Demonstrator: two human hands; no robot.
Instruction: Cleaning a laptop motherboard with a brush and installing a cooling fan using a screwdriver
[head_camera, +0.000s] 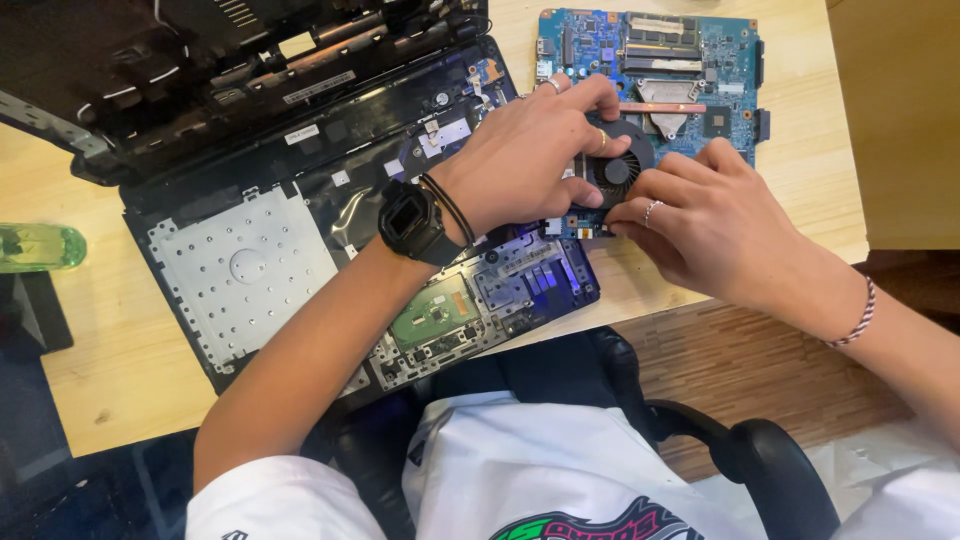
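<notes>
Wooden desk (120, 370), upper right of frame: you are pinching the black round fan (617, 168) on the blue circuit board (650, 60) with left hand (535, 155) and right hand (705, 215), left hand covering its left edge, right gripping lower right.

One blue motherboard (690, 70), one black fan (618, 168), one opened laptop chassis (250, 270), one green bottle (40, 247), two hands (530, 160)

Blue motherboard (690, 60) lies flat, component side up, at the far right of the wooden counter (120, 360), just beside the opened laptop chassis. Round black cooling fan (618, 165) sits at the board's near-left corner, blades facing up, partly covered by fingers. A copper heat pipe (665, 107) runs from the fan across the board toward a silver heatsink plate.
</notes>
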